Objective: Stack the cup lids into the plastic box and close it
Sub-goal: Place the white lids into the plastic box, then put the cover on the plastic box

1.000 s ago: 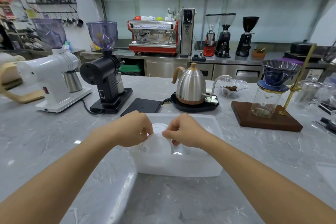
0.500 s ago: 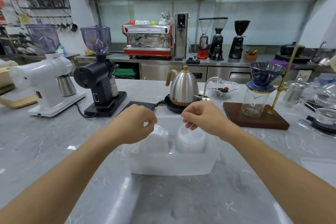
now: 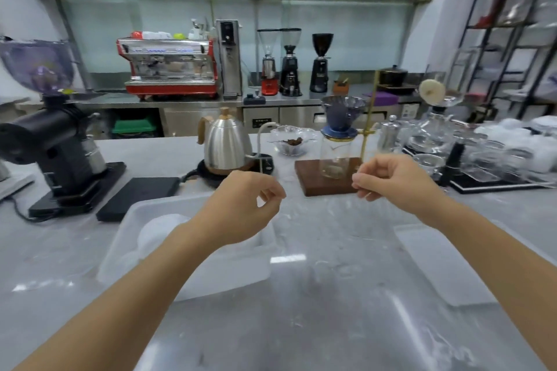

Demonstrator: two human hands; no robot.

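The translucent plastic box (image 3: 193, 277) stands on the marble counter at lower left, partly under my left forearm. White cup lids (image 3: 159, 230) lie inside it at its left end. The box's flat lid (image 3: 437, 265) lies on the counter to the right. My left hand (image 3: 241, 208) hovers above the box's right end, with its fingers curled and thumb near the index finger. My right hand (image 3: 394, 181) is raised to the right of the box, fingers curled in. I see nothing held in either hand; the frame is blurred.
Behind the box are a black scale (image 3: 138, 199), a steel kettle (image 3: 226, 141) and a pour-over stand on a wooden base (image 3: 322, 181). A black grinder (image 3: 57, 147) stands at left. Glassware on a tray (image 3: 482, 159) fills the right.
Both hands have let go of the lid stacks and risen out of the box. The right hand has swung out to the right. The view has turned right, showing the box's lid.
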